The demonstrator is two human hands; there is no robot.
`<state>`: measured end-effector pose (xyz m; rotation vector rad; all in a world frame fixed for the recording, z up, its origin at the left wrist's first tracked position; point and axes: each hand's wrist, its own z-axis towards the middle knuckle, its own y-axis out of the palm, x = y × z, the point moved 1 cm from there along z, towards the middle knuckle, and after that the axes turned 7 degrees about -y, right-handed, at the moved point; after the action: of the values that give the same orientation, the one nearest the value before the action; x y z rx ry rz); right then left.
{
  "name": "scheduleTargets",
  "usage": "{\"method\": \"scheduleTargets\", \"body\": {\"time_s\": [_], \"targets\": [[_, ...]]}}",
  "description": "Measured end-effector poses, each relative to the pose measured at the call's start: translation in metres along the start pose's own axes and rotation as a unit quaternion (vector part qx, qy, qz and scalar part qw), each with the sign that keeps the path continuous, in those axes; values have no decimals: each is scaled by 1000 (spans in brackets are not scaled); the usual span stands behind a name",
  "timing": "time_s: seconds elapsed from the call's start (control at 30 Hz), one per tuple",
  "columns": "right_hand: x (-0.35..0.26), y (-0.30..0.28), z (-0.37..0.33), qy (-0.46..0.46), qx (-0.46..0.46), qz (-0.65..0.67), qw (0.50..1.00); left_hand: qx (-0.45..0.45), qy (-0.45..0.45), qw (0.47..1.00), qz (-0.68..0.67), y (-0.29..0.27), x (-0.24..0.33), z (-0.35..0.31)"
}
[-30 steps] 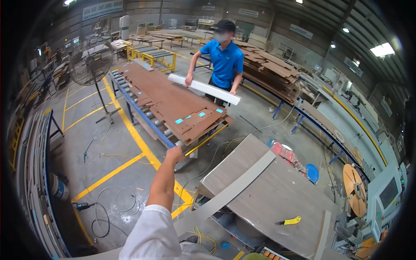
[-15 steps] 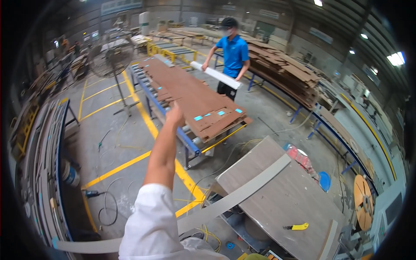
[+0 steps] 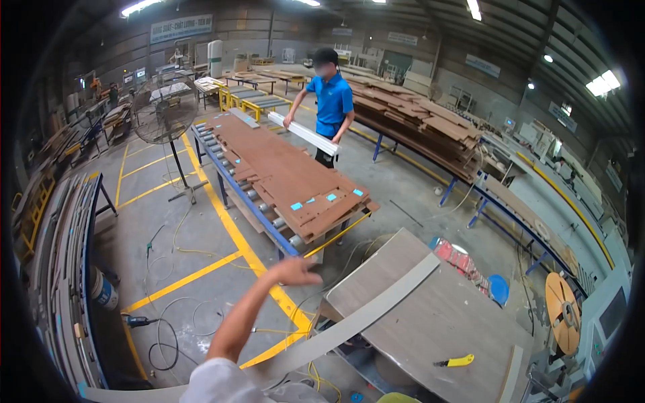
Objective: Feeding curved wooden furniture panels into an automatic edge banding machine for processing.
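My left hand (image 3: 295, 271) reaches out in mid-air near the close end of a roller table, bare and holding nothing, its fingers loosely apart and slightly blurred. Below my forearm runs a long grey strip (image 3: 376, 312), which curves across a brown worktable (image 3: 463, 319) and on toward the lower left. A yellow-handled cutter knife (image 3: 460, 361) rests on that worktable, beside a short pale strip (image 3: 512, 373). My right hand does not show.
Brown panels (image 3: 282, 168) with blue stickers lie on the roller table (image 3: 270, 232). Behind it a person in blue (image 3: 332, 104) holds white strips (image 3: 304, 133). A stand fan (image 3: 176, 144), a rack of strips (image 3: 67, 289), floor cables (image 3: 176, 342) and an orange reel (image 3: 563, 313) surround me.
My left hand has dropped from pointing over the panels, moving down and slightly right, with its fingers now turned rightward. The view has tilted up a little. The other person still holds the white strips.
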<state>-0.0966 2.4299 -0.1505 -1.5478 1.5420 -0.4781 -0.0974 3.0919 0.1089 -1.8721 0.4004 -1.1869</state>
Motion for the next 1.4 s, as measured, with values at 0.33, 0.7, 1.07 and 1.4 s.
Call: {"method": "scheduleTargets", "body": {"time_s": [0.33, 0.7, 1.07, 1.4], "targets": [[-20, 0, 14, -94, 0, -14, 995, 81, -7, 995, 53, 170, 77, -92], [-5, 12, 18, -131, 37, -43, 990, 206, 39, 971, 113, 189, 79, -112], [-14, 10, 24, -149, 33, -38, 988, 204, 36, 972, 112, 188, 79, -112], [-12, 18, 27, -145, 54, -44, 987, 197, 36, 974, 104, 186, 81, -112]]}}
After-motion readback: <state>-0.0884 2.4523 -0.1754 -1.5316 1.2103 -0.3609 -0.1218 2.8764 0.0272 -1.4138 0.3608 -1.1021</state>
